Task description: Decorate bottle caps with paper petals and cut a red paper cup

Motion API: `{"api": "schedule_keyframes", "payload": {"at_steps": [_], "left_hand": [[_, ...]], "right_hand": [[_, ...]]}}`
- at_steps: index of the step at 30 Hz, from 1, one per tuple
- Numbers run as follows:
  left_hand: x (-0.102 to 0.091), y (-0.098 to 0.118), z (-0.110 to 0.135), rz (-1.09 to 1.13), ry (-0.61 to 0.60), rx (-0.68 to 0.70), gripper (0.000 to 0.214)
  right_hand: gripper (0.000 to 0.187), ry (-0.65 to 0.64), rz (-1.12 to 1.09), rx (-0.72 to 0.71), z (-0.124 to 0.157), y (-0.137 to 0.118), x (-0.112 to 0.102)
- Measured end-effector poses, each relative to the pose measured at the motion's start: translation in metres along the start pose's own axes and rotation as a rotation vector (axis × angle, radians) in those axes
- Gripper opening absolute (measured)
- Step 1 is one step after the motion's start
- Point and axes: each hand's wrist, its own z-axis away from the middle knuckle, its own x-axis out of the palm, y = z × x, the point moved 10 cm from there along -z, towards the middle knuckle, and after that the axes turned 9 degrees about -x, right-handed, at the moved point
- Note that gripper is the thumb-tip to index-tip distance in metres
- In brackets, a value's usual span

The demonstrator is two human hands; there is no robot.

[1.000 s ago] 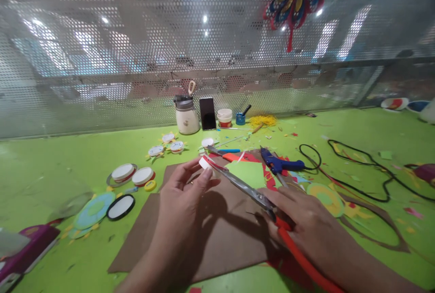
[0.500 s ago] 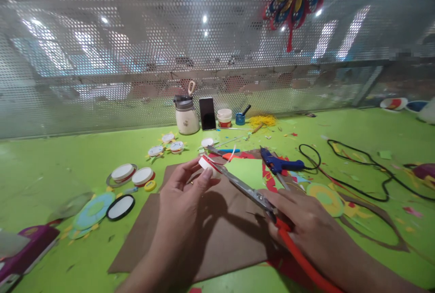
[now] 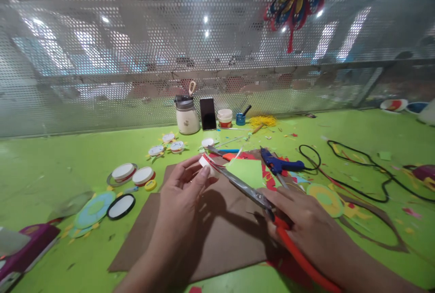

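Note:
My left hand (image 3: 181, 195) pinches a small white round piece with a red rim (image 3: 205, 161) between thumb and fingers, above a brown cardboard sheet (image 3: 204, 234). My right hand (image 3: 301, 223) grips the red handles of long scissors (image 3: 248, 191). The metal blades point up-left and meet the white piece at its red edge. A thin strip curls off near the blade tips. A green paper square (image 3: 248, 171) lies just beyond the blades.
A blue glue gun (image 3: 280, 164) with a black cord (image 3: 356, 166) lies right of the cardboard. White lids (image 3: 132, 174), paper rings (image 3: 95, 209) and sun cutouts lie on the left. A jug (image 3: 186, 115), phone (image 3: 207, 113) and cups stand by the mesh wall. Purple objects sit at both edges.
The scissors and white piece stay together with only slight shifts; the thin strip near the blade tips has changed position. Both hands hold nearly the same places.

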Motion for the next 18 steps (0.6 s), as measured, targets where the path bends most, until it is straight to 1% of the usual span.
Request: {"api": "schedule_keyframes", "payload": {"at_steps": [3, 5, 8, 11, 14, 18], "left_hand": [[0.002, -0.005, 0.002, -0.014, -0.011, -0.048, 0.048], [0.003, -0.006, 0.005, -0.019, 0.004, -0.068, 0.05], [0.006, -0.004, 0.012, -0.021, 0.045, -0.071, 0.048], [0.009, 0.0, 0.019, -0.03, 0.091, -0.045, 0.044], [0.013, 0.004, 0.023, -0.06, 0.093, -0.021, 0.041], [0.014, 0.009, 0.025, -0.08, 0.102, 0.018, 0.036]], "right_hand": [[0.039, -0.002, -0.002, 0.001, 0.0, 0.0, 0.0], [0.039, -0.005, 0.0, -0.001, -0.001, 0.0, 0.0], [0.038, -0.02, 0.0, 0.006, 0.0, 0.002, 0.003], [0.041, -0.044, 0.0, -0.002, 0.001, 0.003, 0.006], [0.044, -0.063, 0.0, -0.01, 0.002, 0.004, 0.009], [0.044, -0.057, 0.011, -0.018, 0.004, 0.003, 0.009]]}}
